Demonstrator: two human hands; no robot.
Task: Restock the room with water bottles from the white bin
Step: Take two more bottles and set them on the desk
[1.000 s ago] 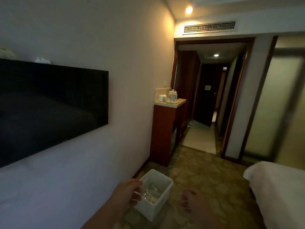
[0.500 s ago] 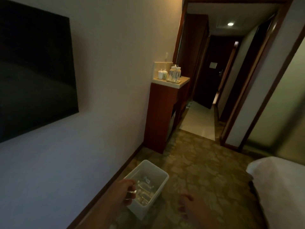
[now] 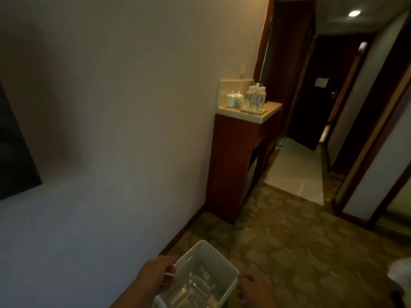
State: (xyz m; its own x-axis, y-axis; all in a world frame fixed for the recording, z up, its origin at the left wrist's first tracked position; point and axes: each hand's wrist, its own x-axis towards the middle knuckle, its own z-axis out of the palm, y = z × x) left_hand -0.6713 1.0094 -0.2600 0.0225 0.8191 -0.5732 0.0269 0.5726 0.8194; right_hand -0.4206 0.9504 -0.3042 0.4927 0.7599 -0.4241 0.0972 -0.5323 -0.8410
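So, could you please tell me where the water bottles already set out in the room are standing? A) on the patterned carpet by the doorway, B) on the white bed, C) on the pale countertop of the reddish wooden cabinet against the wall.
C: the clear water bottles stand on the pale countertop of the reddish wooden cabinet, beside two white lidded cups.

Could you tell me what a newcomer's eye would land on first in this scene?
Probably the white bin at the bottom, gripped at its near rim by the left hand, with clear water bottles lying inside and the right hand beside it. Next, the wooden cabinet against the wall ahead, with upright bottles and white cups on its pale top.
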